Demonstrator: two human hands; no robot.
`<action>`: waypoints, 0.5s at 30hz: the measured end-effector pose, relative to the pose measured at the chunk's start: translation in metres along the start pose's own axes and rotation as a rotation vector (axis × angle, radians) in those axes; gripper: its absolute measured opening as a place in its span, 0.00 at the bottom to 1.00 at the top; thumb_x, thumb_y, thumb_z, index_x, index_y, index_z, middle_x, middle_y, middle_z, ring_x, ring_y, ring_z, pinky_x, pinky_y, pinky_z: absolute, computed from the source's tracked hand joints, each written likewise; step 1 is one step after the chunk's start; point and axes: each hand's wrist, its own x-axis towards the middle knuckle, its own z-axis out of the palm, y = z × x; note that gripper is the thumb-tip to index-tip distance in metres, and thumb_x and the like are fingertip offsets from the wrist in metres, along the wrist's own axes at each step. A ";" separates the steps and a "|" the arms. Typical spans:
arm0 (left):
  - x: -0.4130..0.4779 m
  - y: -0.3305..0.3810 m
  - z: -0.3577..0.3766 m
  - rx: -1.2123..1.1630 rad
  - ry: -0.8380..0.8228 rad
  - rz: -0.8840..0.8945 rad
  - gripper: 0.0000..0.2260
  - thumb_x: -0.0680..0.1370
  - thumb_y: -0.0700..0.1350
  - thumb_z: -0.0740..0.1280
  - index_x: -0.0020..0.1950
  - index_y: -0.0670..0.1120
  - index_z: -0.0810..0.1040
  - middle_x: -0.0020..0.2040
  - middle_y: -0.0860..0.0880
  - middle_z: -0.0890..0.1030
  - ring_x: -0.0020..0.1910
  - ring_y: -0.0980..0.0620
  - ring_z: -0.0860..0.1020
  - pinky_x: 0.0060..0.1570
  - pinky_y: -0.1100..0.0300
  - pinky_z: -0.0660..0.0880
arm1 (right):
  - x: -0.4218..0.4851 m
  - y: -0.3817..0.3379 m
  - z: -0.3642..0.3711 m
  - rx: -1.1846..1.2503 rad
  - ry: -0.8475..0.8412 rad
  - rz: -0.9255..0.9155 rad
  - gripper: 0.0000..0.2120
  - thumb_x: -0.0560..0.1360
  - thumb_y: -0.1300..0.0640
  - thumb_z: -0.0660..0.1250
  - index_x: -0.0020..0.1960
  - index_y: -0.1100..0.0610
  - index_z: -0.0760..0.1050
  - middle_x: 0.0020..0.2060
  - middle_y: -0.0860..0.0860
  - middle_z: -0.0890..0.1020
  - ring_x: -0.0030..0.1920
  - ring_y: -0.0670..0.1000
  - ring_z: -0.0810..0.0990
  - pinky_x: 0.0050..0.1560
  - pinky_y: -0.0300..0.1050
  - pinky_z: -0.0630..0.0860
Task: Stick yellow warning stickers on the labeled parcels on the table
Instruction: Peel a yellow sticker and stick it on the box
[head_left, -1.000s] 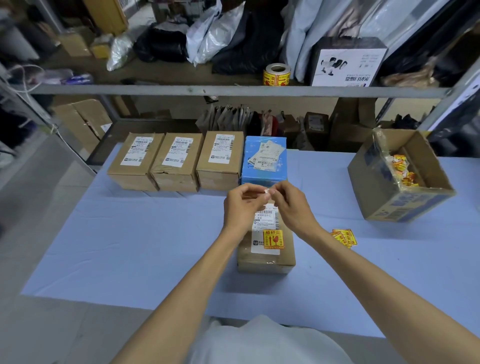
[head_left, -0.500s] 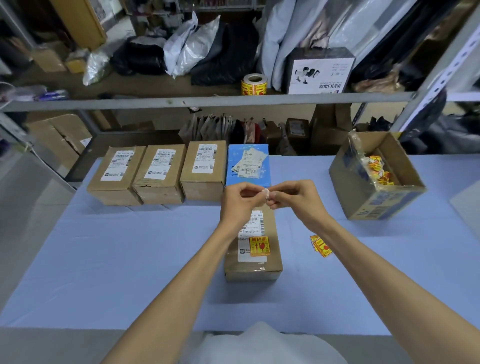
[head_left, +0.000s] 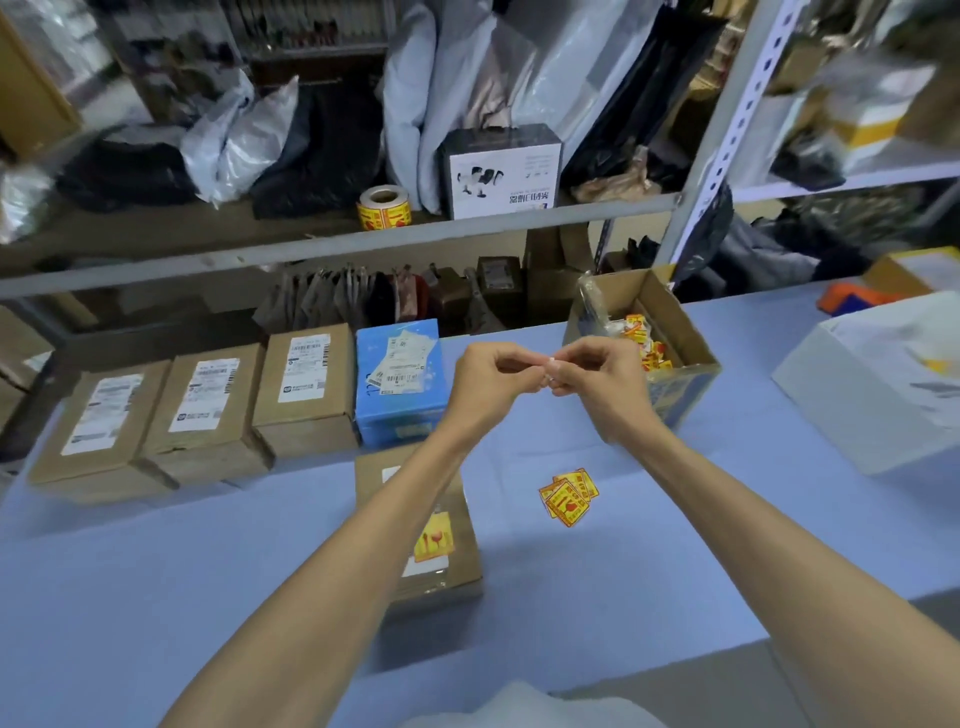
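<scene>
left hand (head_left: 488, 384) and right hand (head_left: 597, 387) raised, fingertips curled, both pinching a small white scrap (head_left: 551, 371) between them. stickered parcel (head_left: 452, 566) at 7 o'clock, half hidden under left forearm (head_left: 358, 551). loose yellow stickers (head_left: 569, 494) at 6. three labeled parcels (head_left: 208, 410) at 9, blue box (head_left: 397, 415) beside them. sticker carton (head_left: 691, 338) at 2, partly behind right hand

Dim, even indoor light, soft shadows under the forearms; wide-angle bending and motion blur at the edges.
</scene>
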 end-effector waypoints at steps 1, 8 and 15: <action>0.008 0.003 0.010 0.041 -0.008 0.027 0.05 0.74 0.39 0.72 0.49 0.42 0.84 0.42 0.45 0.85 0.42 0.52 0.84 0.45 0.59 0.81 | 0.004 0.002 -0.009 -0.032 0.029 -0.003 0.04 0.73 0.63 0.72 0.45 0.64 0.81 0.35 0.56 0.84 0.35 0.50 0.85 0.36 0.42 0.82; 0.092 0.033 0.058 0.730 -0.262 0.249 0.08 0.71 0.41 0.70 0.49 0.47 0.82 0.43 0.50 0.83 0.41 0.51 0.81 0.43 0.56 0.79 | 0.060 0.008 -0.080 -0.532 0.073 -0.008 0.02 0.70 0.62 0.72 0.42 0.56 0.83 0.37 0.53 0.85 0.39 0.50 0.82 0.41 0.44 0.77; 0.143 0.063 0.097 1.146 -0.360 0.319 0.14 0.74 0.40 0.66 0.60 0.44 0.75 0.55 0.43 0.79 0.52 0.42 0.78 0.47 0.50 0.76 | 0.118 0.015 -0.119 -0.885 -0.007 -0.057 0.15 0.69 0.72 0.61 0.50 0.63 0.81 0.48 0.59 0.83 0.51 0.61 0.80 0.50 0.56 0.79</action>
